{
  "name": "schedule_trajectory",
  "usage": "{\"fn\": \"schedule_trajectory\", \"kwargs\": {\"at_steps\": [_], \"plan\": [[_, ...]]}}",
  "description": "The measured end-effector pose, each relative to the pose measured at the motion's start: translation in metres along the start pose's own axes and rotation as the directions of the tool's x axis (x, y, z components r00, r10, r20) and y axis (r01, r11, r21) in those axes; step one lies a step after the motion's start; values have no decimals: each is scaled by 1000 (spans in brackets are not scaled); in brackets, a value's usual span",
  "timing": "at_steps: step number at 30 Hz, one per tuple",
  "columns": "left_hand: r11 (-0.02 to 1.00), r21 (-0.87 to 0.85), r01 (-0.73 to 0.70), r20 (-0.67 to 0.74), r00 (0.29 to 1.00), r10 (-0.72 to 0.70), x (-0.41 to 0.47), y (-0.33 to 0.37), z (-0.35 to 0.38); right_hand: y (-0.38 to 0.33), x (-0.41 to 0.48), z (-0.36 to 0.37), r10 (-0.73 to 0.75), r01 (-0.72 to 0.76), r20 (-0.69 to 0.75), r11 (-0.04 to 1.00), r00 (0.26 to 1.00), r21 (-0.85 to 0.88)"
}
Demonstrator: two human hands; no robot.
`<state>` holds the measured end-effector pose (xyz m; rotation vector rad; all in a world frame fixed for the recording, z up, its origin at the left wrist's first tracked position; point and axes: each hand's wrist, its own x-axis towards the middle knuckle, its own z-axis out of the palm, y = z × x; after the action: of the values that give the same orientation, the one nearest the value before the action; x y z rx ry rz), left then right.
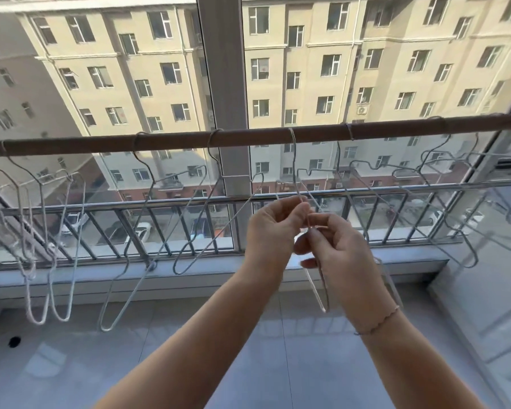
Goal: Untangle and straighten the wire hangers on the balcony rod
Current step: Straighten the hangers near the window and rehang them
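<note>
A brown rod [174, 140] runs across the balcony window at chest height. Several pale wire hangers hang from it by their hooks, tilted at different angles. One hanger [295, 160] hooks over the rod near the middle and its wires cross another's just below. My left hand [273, 224] pinches those wires where they meet. My right hand [340, 246] grips the wire right beside it, with a long narrow loop [319, 290] dangling under my palm. Two bent hangers [136, 255] hang to the left, and others [443, 172] lie tangled at the right.
White cord loops [33, 278] hang from the rod's far left. Behind the rod stand a window mullion [227, 84], a metal railing [160, 231] outside and the sill [189, 276]. A glass pane [493, 261] closes the right side. Grey floor tiles lie below.
</note>
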<state>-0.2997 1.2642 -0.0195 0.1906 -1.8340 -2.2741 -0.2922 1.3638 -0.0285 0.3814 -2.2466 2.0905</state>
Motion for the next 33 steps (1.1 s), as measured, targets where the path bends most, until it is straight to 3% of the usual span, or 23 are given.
{"fn": "schedule_trajectory", "kwargs": {"at_steps": [3,10,19,23,26,28,31,33], "plan": [[999,-41,-27,-11,1000,26,2,15,-11,-8,6,10,-10,5,45,995,999,100],[996,-90,-11,-134,991,-1,12,32,-36,-17,25,43,-18,7,120,996,993,94],[981,147,126,-222,971,-92,25,27,-47,-2,32,59,86,-98,159,993,983,70],[903,428,-42,-316,929,194,17,27,-35,4,30,46,31,-8,139,987,990,-161],[813,536,-229,-215,894,393,2,31,-13,-4,27,26,-120,111,-22,965,993,-237],[785,536,-311,-119,892,435,1,31,1,-11,26,5,-248,193,-173,939,953,-284],[807,509,-300,-4,936,351,10,26,19,-9,34,-32,-355,135,-311,821,882,-555],[866,445,-228,64,973,223,16,18,34,-1,41,-56,-244,0,-324,798,914,-603]]}}
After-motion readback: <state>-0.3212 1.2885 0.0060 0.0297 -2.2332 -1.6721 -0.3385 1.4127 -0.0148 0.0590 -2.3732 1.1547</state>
